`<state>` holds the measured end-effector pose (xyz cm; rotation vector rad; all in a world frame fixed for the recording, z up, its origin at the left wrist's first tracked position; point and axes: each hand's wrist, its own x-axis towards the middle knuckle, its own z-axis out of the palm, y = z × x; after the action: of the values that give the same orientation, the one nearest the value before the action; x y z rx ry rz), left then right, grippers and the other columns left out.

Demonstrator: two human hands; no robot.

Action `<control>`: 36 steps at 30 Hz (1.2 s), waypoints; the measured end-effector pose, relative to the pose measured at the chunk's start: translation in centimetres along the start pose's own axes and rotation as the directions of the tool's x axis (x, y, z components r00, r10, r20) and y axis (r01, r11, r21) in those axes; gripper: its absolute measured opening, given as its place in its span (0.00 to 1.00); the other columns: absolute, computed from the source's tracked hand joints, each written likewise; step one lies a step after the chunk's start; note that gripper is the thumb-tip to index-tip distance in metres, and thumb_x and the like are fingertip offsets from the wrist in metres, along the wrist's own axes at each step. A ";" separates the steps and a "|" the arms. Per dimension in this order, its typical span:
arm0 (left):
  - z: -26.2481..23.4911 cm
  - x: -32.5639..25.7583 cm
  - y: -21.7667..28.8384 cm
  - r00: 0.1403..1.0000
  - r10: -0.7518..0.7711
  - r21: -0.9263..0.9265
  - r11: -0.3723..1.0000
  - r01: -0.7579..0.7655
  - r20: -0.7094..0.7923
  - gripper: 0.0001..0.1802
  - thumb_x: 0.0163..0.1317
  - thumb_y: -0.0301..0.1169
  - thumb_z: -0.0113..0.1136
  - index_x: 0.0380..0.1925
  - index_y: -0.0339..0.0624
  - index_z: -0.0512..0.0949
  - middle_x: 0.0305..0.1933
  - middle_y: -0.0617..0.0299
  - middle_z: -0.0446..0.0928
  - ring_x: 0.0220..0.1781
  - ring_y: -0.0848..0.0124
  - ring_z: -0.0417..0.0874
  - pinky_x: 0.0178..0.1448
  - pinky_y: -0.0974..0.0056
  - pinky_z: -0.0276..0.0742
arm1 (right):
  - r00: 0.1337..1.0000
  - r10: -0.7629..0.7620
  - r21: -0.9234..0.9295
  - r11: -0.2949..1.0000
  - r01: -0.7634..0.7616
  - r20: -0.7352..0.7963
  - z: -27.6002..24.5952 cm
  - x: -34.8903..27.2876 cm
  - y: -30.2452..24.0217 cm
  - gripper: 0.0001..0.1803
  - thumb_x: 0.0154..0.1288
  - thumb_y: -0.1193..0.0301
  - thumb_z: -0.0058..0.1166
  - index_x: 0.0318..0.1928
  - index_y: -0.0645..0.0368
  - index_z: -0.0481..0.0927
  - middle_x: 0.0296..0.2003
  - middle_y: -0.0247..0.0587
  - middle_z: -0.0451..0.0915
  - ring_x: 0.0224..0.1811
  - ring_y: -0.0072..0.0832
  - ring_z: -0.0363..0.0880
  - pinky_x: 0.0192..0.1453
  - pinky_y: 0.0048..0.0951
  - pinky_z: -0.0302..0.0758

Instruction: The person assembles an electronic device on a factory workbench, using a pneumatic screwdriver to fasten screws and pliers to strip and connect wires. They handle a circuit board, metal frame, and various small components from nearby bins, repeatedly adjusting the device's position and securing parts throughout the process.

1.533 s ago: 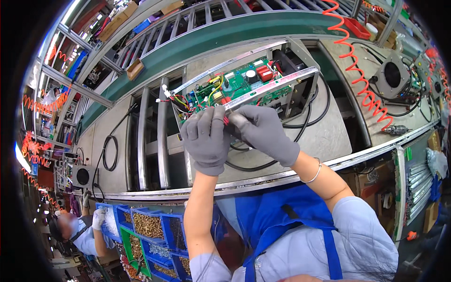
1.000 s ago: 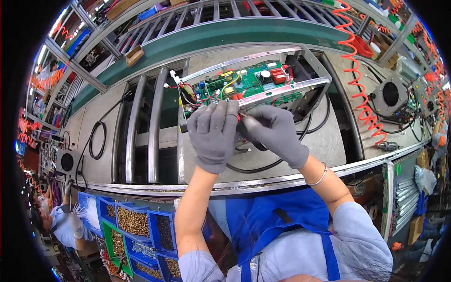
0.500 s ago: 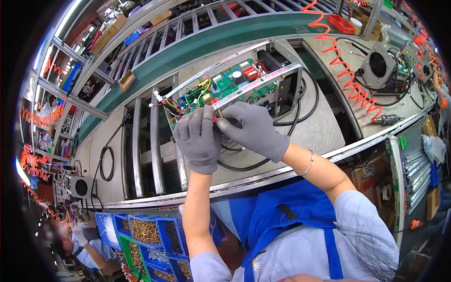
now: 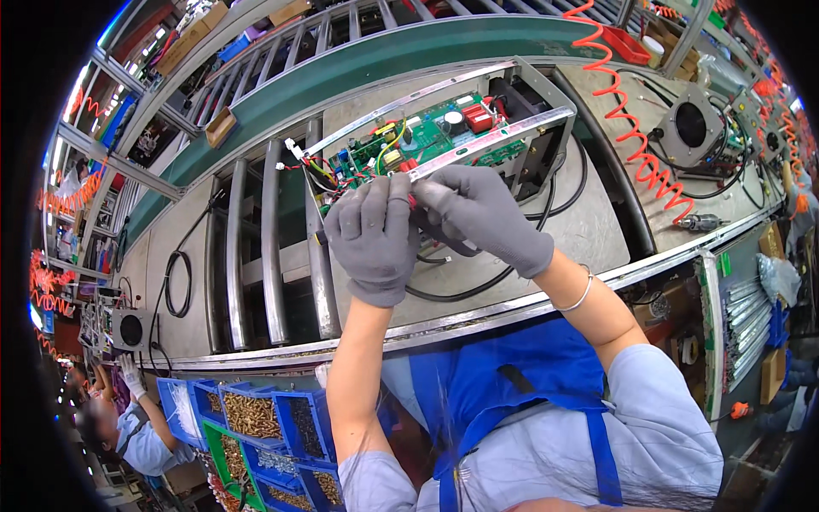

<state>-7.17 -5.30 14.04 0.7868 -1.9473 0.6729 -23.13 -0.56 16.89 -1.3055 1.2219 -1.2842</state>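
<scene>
An open metal chassis (image 4: 559, 119) with a green circuit board (image 4: 435, 124), red parts and colored wires lies on the worktable ahead of me. My left hand (image 4: 373, 243), in a grey glove, has its fingers bent over the near edge of the chassis, toward its left end. Right beside it, my right hand (image 4: 495, 218), also gloved in grey, has its fingers pinched together against the left fingertips. A bit of something red (image 4: 413, 201) shows between the two hands; the fingers hide the rest. Black cable (image 4: 490, 286) loops on the table below the right hand.
Metal rollers (image 4: 273, 256) cross the bench left of the chassis. A red coiled hose (image 4: 636, 141) hangs at right, ending in a metal tool (image 4: 704, 220). Blue bins (image 4: 294, 397) of screws stand at lower left. Another fan unit (image 4: 687, 124) sits far right. A person (image 4: 141, 431) works at far left.
The chassis sits slightly farther right relative to the rollers, and both hands have shifted with it. The thin copper-colored piece seen earlier at my right fingertips is out of sight.
</scene>
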 end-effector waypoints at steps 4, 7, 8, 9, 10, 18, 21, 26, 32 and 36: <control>0.3 -0.1 0.1 1.000 -0.006 -0.009 1.000 0.005 -0.020 0.19 0.50 0.29 0.65 0.45 0.50 0.83 0.46 0.66 0.79 0.50 0.65 0.78 0.57 0.57 0.71 | 0.995 -0.095 -0.085 0.992 0.094 -0.007 0.2 0.0 0.5 0.16 0.69 0.64 0.56 0.33 0.69 0.81 0.22 0.37 0.78 0.25 0.21 0.75 0.30 0.28 0.72; 0.5 -0.1 0.3 1.000 -0.011 -0.038 0.999 0.010 -0.024 0.21 0.49 0.27 0.65 0.46 0.50 0.83 0.47 0.65 0.80 0.50 0.64 0.78 0.57 0.56 0.71 | 0.988 -0.152 -0.105 0.983 0.150 -0.007 0.0 0.3 1.1 0.15 0.68 0.66 0.56 0.35 0.70 0.81 0.21 0.36 0.77 0.24 0.20 0.73 0.30 0.28 0.72; 0.3 -0.2 0.1 1.000 -0.015 -0.027 1.000 0.014 -0.015 0.21 0.49 0.27 0.65 0.47 0.50 0.83 0.47 0.65 0.80 0.50 0.64 0.78 0.57 0.56 0.71 | 0.996 -0.091 -0.048 0.995 0.092 0.024 0.0 0.3 0.5 0.15 0.68 0.66 0.56 0.35 0.69 0.81 0.21 0.35 0.77 0.24 0.20 0.73 0.30 0.27 0.71; 0.2 -0.3 -0.1 1.000 -0.019 -0.015 1.000 0.019 -0.006 0.21 0.49 0.27 0.65 0.47 0.50 0.83 0.47 0.65 0.80 0.50 0.64 0.78 0.57 0.56 0.71 | 0.998 -0.031 0.007 1.000 0.030 0.059 0.0 0.3 0.3 0.15 0.68 0.67 0.56 0.35 0.69 0.81 0.21 0.35 0.77 0.23 0.19 0.72 0.29 0.27 0.71; 0.1 -0.2 -0.1 1.000 -0.011 -0.026 1.000 0.011 0.008 0.21 0.49 0.26 0.64 0.47 0.50 0.83 0.47 0.65 0.79 0.51 0.64 0.78 0.57 0.56 0.71 | 0.999 -0.007 0.049 0.999 0.004 0.047 0.1 0.2 0.4 0.15 0.70 0.66 0.56 0.34 0.68 0.82 0.21 0.33 0.77 0.22 0.17 0.71 0.27 0.24 0.69; 0.3 -0.3 -0.3 1.000 -0.004 -0.009 1.000 0.004 0.012 0.22 0.48 0.27 0.64 0.47 0.51 0.83 0.47 0.66 0.79 0.50 0.64 0.77 0.57 0.57 0.70 | 0.999 -0.018 0.003 1.000 0.018 -0.031 0.2 0.1 0.6 0.16 0.70 0.64 0.57 0.34 0.67 0.84 0.21 0.30 0.77 0.23 0.13 0.70 0.26 0.22 0.68; 0.4 -0.5 -0.5 1.000 0.001 0.000 1.000 -0.001 -0.001 0.22 0.48 0.27 0.64 0.47 0.51 0.82 0.47 0.66 0.79 0.51 0.64 0.77 0.57 0.56 0.70 | 0.997 -0.032 -0.170 0.985 0.019 -0.077 -0.1 0.6 1.6 0.17 0.68 0.61 0.60 0.34 0.66 0.86 0.20 0.31 0.79 0.23 0.13 0.72 0.26 0.22 0.70; 0.3 -0.4 -0.9 1.000 0.001 0.005 1.000 -0.001 -0.002 0.15 0.57 0.29 0.59 0.46 0.48 0.82 0.47 0.66 0.77 0.51 0.68 0.77 0.58 0.56 0.71 | 0.992 -0.098 -0.292 0.954 0.070 -0.083 0.1 1.5 1.6 0.20 0.65 0.57 0.62 0.31 0.65 0.85 0.18 0.40 0.78 0.20 0.19 0.73 0.25 0.27 0.71; -0.2 -0.6 0.4 0.996 -0.014 0.032 0.999 0.011 0.093 0.17 0.58 0.31 0.58 0.49 0.49 0.81 0.50 0.63 0.77 0.54 0.63 0.77 0.60 0.54 0.70 | 0.951 -0.299 -0.604 0.773 0.194 -0.077 -1.1 -0.3 1.9 0.26 0.63 0.49 0.60 0.22 0.60 0.81 0.16 0.50 0.73 0.21 0.44 0.77 0.27 0.38 0.72; 1.1 -0.4 1.8 0.998 -0.036 -0.001 0.999 0.036 0.046 0.20 0.56 0.30 0.61 0.51 0.47 0.80 0.52 0.62 0.78 0.56 0.60 0.75 0.62 0.54 0.70 | 0.837 -0.530 -0.768 0.479 0.424 0.132 -9.3 -7.0 2.0 0.13 0.59 0.59 0.64 0.41 0.50 0.84 0.29 0.39 0.81 0.30 0.38 0.82 0.32 0.36 0.76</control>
<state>-8.92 -4.80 12.92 0.8410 -1.9707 0.6370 -32.27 6.48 14.61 -2.3848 1.6721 -1.2457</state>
